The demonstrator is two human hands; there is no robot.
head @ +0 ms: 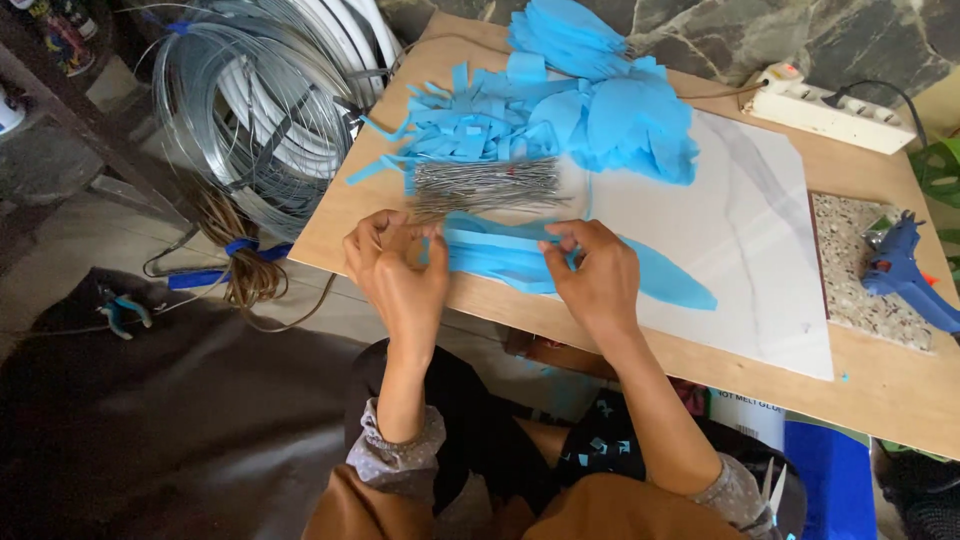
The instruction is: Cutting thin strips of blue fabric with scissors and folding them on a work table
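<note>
Both hands pinch a long, flat blue paper strip (520, 258) at the near edge of the wooden surface (880, 385): the left hand (395, 265) grips its left end, the right hand (595, 272) its middle. The strip's long axis runs left to right, its pointed tip aimed right. Just beyond lies a bundle of short grey wires (487, 186). A white carton with dark print (748, 412) shows below the surface's near edge.

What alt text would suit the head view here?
Two bare hands, left hand and right hand, pinch a stack of blue paper strips on a wooden board. Nearby lie a bundle of short wires, cut blue paper and a blue glue gun.
</note>
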